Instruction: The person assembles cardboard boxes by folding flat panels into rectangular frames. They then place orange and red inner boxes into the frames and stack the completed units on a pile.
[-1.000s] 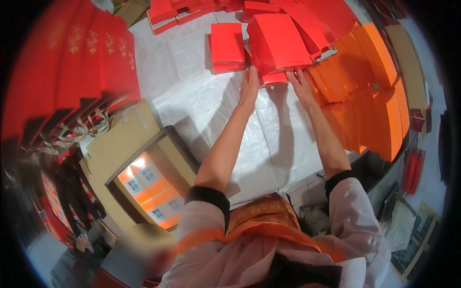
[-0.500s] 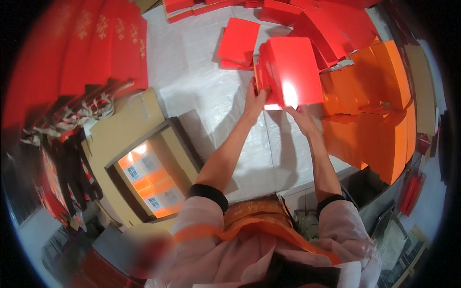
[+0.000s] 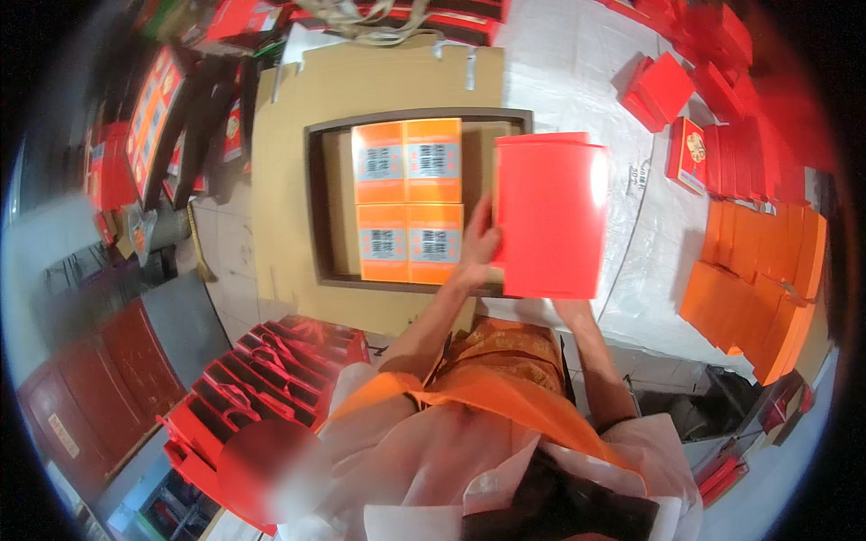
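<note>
- Both hands carry a flat red gift box [image 3: 550,216] level above the edge of an open cardboard carton [image 3: 379,90]; the left hand [image 3: 478,243] clasps its left edge, thumb on top.
- The right hand [image 3: 570,311] sits under the near edge, mostly hidden; its grasp cannot be told.
- Just left of the grip, four orange boxes [image 3: 408,200] fill part of the carton; the bare gap beyond them looks the best landing, box kept square.
- Farther right, stacked orange sleeves [image 3: 767,288] and red lids [image 3: 663,86] lie on the white table [image 3: 577,54].

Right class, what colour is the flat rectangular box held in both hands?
Plain bright red; the flat rectangular box shows best in the head view.
</note>
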